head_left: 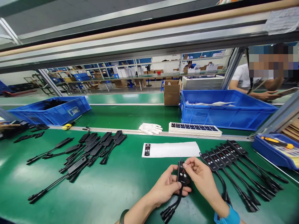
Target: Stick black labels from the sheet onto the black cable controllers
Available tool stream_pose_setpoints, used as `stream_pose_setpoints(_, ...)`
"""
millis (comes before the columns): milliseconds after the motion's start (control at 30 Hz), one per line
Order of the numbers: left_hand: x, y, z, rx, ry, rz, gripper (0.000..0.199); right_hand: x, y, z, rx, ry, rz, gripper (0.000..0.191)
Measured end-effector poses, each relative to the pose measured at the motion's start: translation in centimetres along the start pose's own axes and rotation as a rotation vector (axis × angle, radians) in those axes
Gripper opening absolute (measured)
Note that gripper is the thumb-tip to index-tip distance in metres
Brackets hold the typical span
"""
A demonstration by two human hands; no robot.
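My left hand (pixel 164 186) is wrapped round a black cabled controller (pixel 182 179), its short cables hanging down toward the front. The fingers of my right hand (pixel 198 172) press on the upper right part of its labelled face. Just beyond my hands lies a white label sheet (pixel 173 149) with one black label (pixel 147 149) at its left end. On the right is a row of labelled controllers (pixel 219 158) with their cables toward me. A loose group of black controllers (pixel 93 146) lies to the left; no labels show on them.
A white glove (pixel 150 128) and stacked label sheets (pixel 195 129) lie farther back. Blue bins stand at the back left (pixel 67 110), back right (pixel 221 112) and right edge (pixel 273 152). A yellow tool (pixel 66 127) is at left. A person (pixel 244 76) sits beyond the bench.
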State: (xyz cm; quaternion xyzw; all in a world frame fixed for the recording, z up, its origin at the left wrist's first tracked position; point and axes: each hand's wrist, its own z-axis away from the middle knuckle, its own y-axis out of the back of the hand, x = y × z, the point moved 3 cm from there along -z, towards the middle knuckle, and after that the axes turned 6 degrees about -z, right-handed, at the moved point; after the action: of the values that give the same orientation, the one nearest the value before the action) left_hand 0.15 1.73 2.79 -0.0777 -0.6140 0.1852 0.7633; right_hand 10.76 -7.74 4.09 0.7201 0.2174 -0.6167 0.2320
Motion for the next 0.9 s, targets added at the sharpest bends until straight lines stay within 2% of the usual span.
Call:
stream_pose_setpoints(567,0.0,0.1,-0.1,0.002,-0.009,-0.016,0.044,1.3,0.3,-0.3,0.023,-0.005,0.067,0.022)
stream_pose_setpoints(700,0.1,0.2,-0.1,0.001,-0.012,0.025,0.043,1.6,0.7,-0.7,0.046,0.018,0.147,0.032)
stream_pose_setpoints(767,0.2,0.3,-0.2,0.003,-0.013,0.057,0.042,1.9,0.5,-0.8,0.000,-0.002,0.110,0.035)
stream_pose_setpoints(833,0.2,0.5,-0.3,0.002,-0.017,0.092,0.034,2.3,-0.2,-0.5,-0.098,-0.045,0.063,0.037)
stream_pose_setpoints(900,0.4,0.7,-0.3,0.004,-0.051,0.121,0.026,2.5,-1.0,0.0,-0.182,-0.072,0.053,0.047)
